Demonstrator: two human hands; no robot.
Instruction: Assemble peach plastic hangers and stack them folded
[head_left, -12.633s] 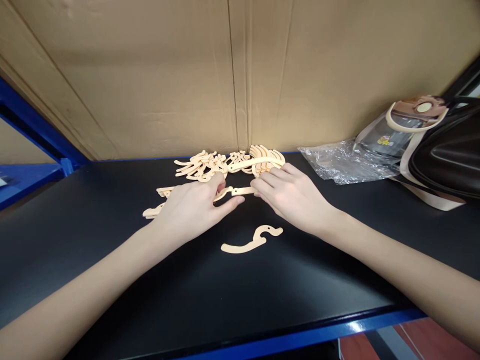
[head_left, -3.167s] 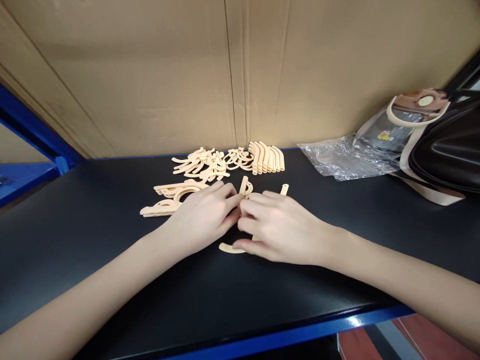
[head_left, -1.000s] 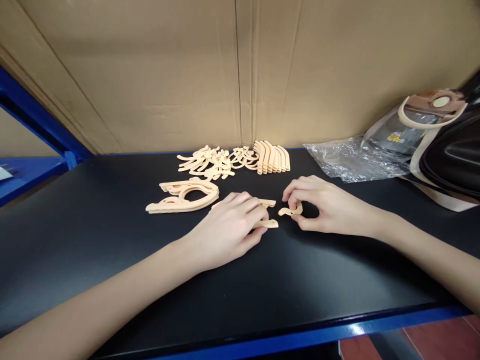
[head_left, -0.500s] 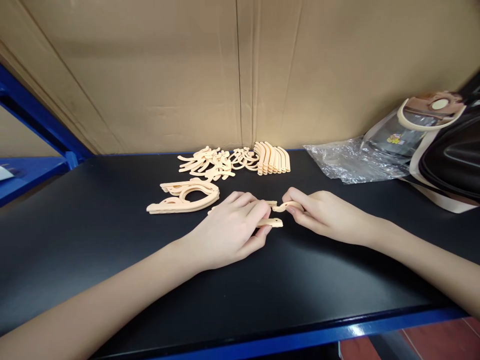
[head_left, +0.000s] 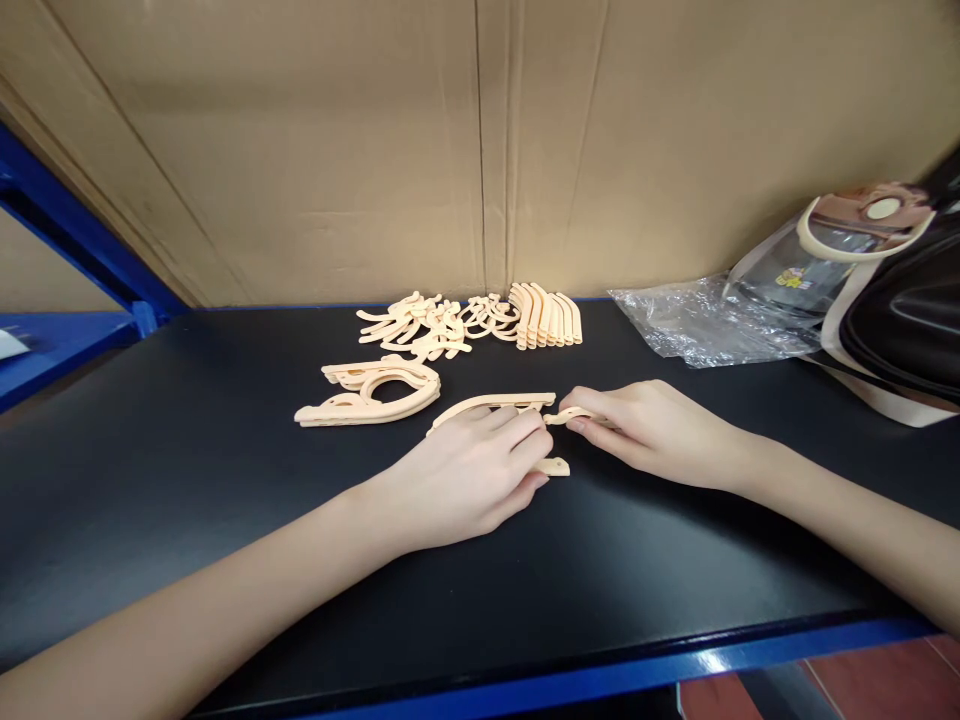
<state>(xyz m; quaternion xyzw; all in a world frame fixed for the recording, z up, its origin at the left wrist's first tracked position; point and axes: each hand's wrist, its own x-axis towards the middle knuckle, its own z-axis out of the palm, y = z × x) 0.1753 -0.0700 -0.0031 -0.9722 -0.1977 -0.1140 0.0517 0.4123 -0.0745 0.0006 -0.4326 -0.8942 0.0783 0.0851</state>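
Observation:
My left hand [head_left: 480, 470] is closed over a beige folding clothes hanger [head_left: 502, 400], low over the black table. One hanger arm shows above my knuckles; the tip of another [head_left: 556, 467] pokes out past my thumb. Between thumb and fingers, my right hand [head_left: 637, 425] pinches a small curved beige piece [head_left: 568, 414], which looks like a hanger hook. Its left end is close to the fingers of my left hand; whether it is joined to the hanger is hidden. Left of my hands lie stacked folded hangers [head_left: 375, 410].
At the back of the black table [head_left: 300, 570] lie a pile of loose hanger parts [head_left: 424, 325], several thin curved pieces [head_left: 491, 318] and a row of hanger arms [head_left: 547, 318]. To the right are a crinkled plastic bag [head_left: 712, 325], a clear bottle [head_left: 795, 265] and a black bag [head_left: 907, 310].
My left hand has shifted slightly nearer, and the near arm tip has moved toward me. More of the far hanger arm shows. My right hand has drawn slightly left with the curved piece.

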